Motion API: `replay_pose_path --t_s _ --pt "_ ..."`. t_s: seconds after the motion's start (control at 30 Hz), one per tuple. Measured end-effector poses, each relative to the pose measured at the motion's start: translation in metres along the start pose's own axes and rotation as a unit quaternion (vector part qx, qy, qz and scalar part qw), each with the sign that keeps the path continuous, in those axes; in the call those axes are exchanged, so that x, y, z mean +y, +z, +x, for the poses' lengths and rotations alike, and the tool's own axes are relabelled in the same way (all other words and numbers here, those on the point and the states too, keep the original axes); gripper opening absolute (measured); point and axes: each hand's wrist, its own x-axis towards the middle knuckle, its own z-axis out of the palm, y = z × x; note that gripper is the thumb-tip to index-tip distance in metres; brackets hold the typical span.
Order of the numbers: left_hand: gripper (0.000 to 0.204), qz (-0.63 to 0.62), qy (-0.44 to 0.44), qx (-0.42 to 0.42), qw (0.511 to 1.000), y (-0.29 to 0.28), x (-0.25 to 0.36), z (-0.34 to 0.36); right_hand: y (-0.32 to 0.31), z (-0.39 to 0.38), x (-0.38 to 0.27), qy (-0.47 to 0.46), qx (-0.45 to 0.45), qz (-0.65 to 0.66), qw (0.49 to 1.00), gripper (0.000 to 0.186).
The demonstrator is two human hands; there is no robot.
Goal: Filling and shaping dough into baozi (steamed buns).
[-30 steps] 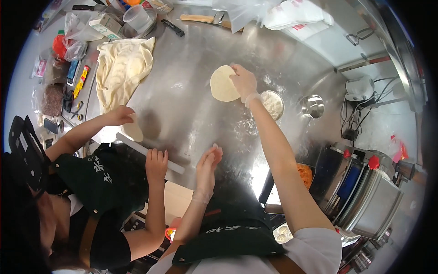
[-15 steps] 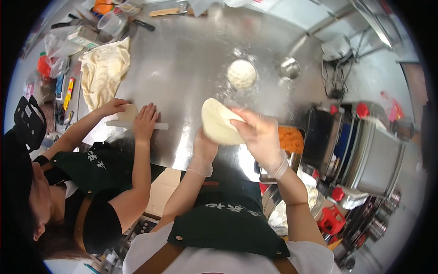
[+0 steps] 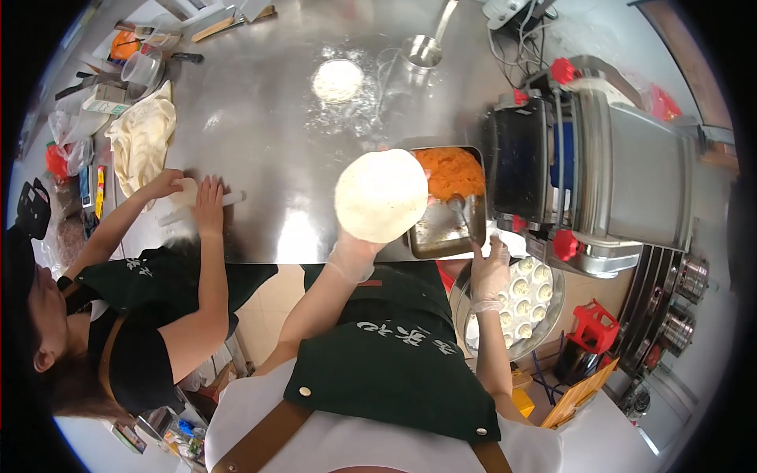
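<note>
A flat round of pale dough lies across my gloved left hand, which supports it from below; most of its fingers are hidden under the round. Just right of it is a rectangular metal tray with orange filling heaped at its far end. A metal spoon rests with its bowl at the edge of the filling. At the tray's near right corner, my gloved right hand closes its fingers on the end of the spoon's handle.
To the right stand a large metal machine with red knobs and a round pan of pleated buns. Floured dough and a metal dipper lie farther back. At left, a co-worker's hands work a rolling pin.
My right hand has let go of the dough round and moved right and down to the spoon. The round now lies flat on my left hand. My view has shifted right.
</note>
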Motion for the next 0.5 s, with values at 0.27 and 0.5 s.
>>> replay_pose_path --t_s 0.27,0.5 --pt "0.034 -0.084 -0.006 -0.162 0.983 0.02 -0.039 -0.024 0.024 -0.01 0.037 0.059 -0.167 0.115 0.977 0.031" --pt "0.057 -0.004 0.024 -0.058 0.998 -0.043 -0.043 -0.022 0.057 0.015 0.025 -0.143 -0.043 -0.086 0.985 0.015"
